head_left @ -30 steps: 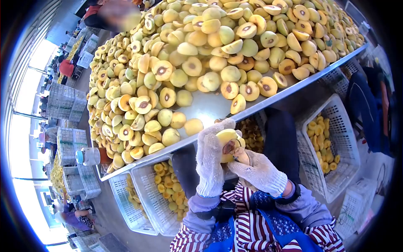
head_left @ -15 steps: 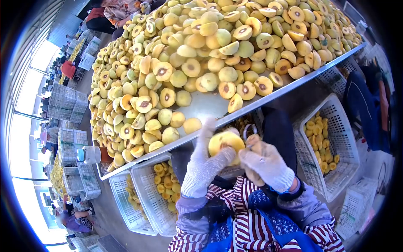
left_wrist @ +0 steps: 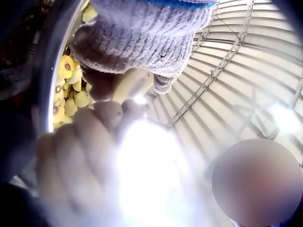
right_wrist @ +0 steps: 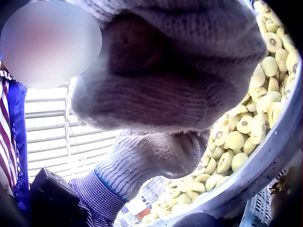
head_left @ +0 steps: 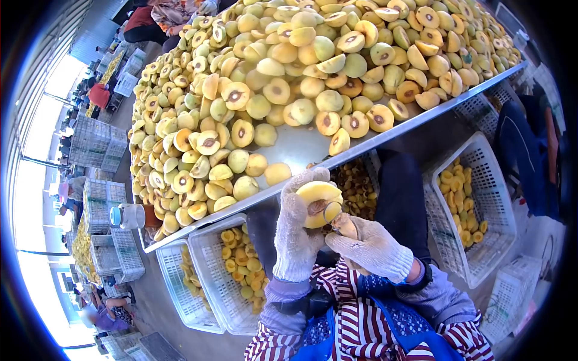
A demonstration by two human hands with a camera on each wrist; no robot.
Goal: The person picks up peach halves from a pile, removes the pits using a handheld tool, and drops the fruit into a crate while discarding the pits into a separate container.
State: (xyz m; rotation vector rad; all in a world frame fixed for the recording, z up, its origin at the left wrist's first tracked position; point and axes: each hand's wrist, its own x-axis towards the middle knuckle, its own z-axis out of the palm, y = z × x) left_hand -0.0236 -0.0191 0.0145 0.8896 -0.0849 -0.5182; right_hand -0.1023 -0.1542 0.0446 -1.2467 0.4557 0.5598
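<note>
In the head view my gloved left hand (head_left: 292, 234) grips a yellow peach half (head_left: 314, 194), its cut face and brown pit hollow turned upward. My gloved right hand (head_left: 376, 248) holds a pitting knife by its short handle (head_left: 345, 225). The knife's thin metal loop (head_left: 332, 212) overlaps the lower edge of the cut face, beside the pit hollow. In the left wrist view the peach half (left_wrist: 132, 85) shows partly between the left hand's fingers. The right wrist view is mostly filled by the right glove (right_wrist: 189, 94), which hides the knife.
A metal table (head_left: 301, 146) heaped with halved peaches (head_left: 259, 78) slopes across the front. Below its edge, crates (head_left: 201, 295) of pitted halves stand at left, another crate (head_left: 475, 240) at right. Dark pits (head_left: 355, 186) lie beneath the table edge. A jar (head_left: 127, 222) stands at the left corner.
Half a second ago the hands were slightly apart, with the loop off the fruit and the left thumb across it. Now the brown hollow faces up and the loop is back at the cut face.
</note>
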